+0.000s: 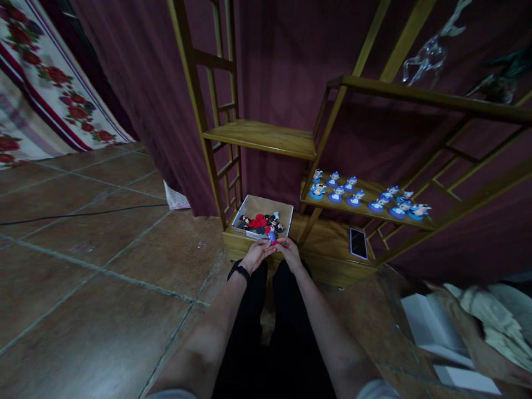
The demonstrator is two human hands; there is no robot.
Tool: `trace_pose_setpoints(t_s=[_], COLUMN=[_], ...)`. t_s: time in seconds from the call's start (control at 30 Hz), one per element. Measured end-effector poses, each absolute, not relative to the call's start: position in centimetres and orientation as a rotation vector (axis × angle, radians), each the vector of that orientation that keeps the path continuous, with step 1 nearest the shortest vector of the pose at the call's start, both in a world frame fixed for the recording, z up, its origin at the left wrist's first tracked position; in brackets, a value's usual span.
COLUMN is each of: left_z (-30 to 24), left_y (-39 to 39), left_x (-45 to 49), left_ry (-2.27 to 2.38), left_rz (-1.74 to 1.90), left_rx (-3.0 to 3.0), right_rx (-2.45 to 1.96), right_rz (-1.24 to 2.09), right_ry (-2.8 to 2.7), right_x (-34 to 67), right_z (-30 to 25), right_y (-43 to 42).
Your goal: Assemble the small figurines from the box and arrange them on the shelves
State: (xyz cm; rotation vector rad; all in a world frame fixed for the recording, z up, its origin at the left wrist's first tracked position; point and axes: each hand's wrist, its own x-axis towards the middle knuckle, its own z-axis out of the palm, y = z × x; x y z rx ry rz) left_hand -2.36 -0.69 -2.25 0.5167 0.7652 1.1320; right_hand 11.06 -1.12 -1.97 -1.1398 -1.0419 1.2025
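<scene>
Both my hands meet at the near edge of an open cardboard box [286,209]. Between their fingertips is a small purple figurine [272,235] with a red base. My left hand [256,254], with a black band on its wrist, closes on it from the left. My right hand [288,250] pinches the red base from the right. Inside the box lie several red and black figurines [261,221] in a loose heap. To the right, several blue and purple figurines [336,194] stand upright in rows on a wooden shelf [366,209].
A phone [358,244] lies on the low wooden ledge to the right. An upper shelf [266,137] juts out above the box. A clear glass animal [428,58] stands higher at right. White box pieces [436,327] and cloth lie on the floor at right.
</scene>
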Motion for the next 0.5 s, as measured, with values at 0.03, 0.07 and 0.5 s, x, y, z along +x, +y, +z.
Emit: trace_pose_setpoints(t_s=[0.03,0.07,0.5], left_z=[-2.25,-2.25,-2.89], left_y=[-0.68,-0.67,-0.32], left_x=[-2.37,-2.37,-1.57], left_ry=[0.766,0.766,0.891], left_rz=[1.132,1.131,1.209], left_rx=[0.522,0.53,0.642], right_rx=[-1.136,-1.129,-1.127], right_rz=[1.203,1.202,1.287], right_ry=[-1.041,-1.04,-1.013], right_x=[11.04,11.02,11.17], right_z=[-1.94,-1.91,-2.46], right_y=[-1.13,-1.14,-1.1])
